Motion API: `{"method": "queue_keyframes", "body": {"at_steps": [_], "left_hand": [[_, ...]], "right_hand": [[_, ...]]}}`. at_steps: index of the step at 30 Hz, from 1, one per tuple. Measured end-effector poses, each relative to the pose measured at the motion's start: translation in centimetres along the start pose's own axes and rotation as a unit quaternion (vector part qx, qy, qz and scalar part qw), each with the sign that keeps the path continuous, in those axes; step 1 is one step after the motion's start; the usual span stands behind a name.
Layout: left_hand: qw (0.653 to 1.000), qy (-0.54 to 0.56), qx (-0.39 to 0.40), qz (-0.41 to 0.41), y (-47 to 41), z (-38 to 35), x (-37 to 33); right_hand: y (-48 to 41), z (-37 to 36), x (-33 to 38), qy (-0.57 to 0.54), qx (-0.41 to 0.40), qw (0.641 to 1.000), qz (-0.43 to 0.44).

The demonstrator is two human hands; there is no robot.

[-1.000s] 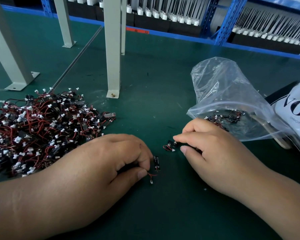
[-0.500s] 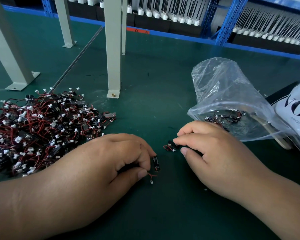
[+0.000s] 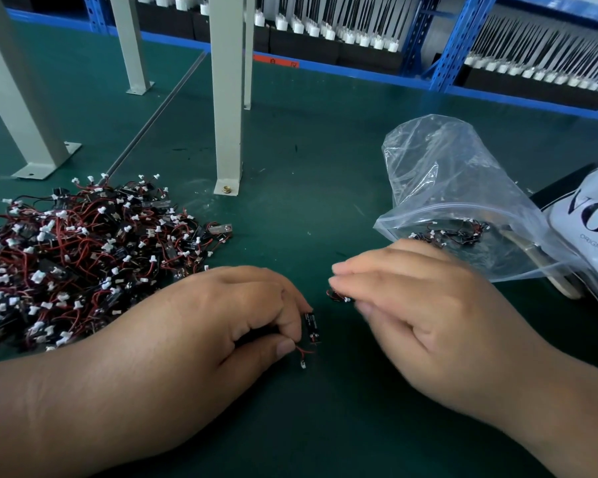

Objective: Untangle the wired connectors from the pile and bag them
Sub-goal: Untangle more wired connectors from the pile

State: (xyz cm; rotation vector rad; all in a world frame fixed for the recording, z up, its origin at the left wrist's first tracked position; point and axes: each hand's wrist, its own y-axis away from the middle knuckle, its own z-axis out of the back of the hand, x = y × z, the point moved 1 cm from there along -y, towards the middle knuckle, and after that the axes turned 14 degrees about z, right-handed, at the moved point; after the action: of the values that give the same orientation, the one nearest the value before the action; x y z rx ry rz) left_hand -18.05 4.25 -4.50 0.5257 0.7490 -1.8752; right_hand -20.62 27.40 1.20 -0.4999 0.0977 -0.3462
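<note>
Green mat (image 3: 308, 188) lies bare between the pile (image 3: 83, 257) at the left and the clear bag (image 3: 446, 188) at the right, a wide lane running from the near edge back to a grey post (image 3: 227, 98) bolted down mid-table. The left hand (image 3: 221, 315) rests at the pile's near right edge, thumb and forefinger closed tight on a black connector (image 3: 312, 327) whose red wire trails onto the mat. The right hand (image 3: 428, 305), blurred, sits just in front of the bag's zip rim, fingers curled and pinching a second connector (image 3: 337, 295) at their tips. The two hands are near each other but apart, with mat showing between them. Inside the bag, close to its mouth, lie a few bagged connectors (image 3: 453, 234). A white printed sack (image 3: 591, 215) crowds the bag's right side. Blue racking (image 3: 463, 39) closes off the far edge.
</note>
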Motion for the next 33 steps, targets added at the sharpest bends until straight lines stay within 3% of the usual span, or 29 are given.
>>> {"method": "queue_keyframes", "body": {"at_steps": [3,7,24,30,33], "left_hand": [[1.000,-0.013,-0.008,0.000,0.2,0.3,-1.0],[0.999,-0.029,-0.024,0.012,0.5,0.6,-1.4],[0.995,-0.076,-0.025,0.055,1.2,2.3,-4.5],[0.997,-0.052,-0.032,0.057,1.6,2.6,-4.7],[0.996,-0.061,-0.010,0.071,1.8,3.1,-4.3]], "right_hand": [[-0.5,-0.2,1.4,-0.036,0.000,0.998,0.052],[-0.7,-0.7,2.3,-0.083,-0.015,0.995,0.044],[-0.7,-0.1,1.6,-0.093,-0.051,0.993,0.044],[-0.2,0.4,0.1,-0.072,-0.112,0.991,-0.018],[-0.1,0.5,-0.6,-0.076,-0.129,0.984,-0.099]]}}
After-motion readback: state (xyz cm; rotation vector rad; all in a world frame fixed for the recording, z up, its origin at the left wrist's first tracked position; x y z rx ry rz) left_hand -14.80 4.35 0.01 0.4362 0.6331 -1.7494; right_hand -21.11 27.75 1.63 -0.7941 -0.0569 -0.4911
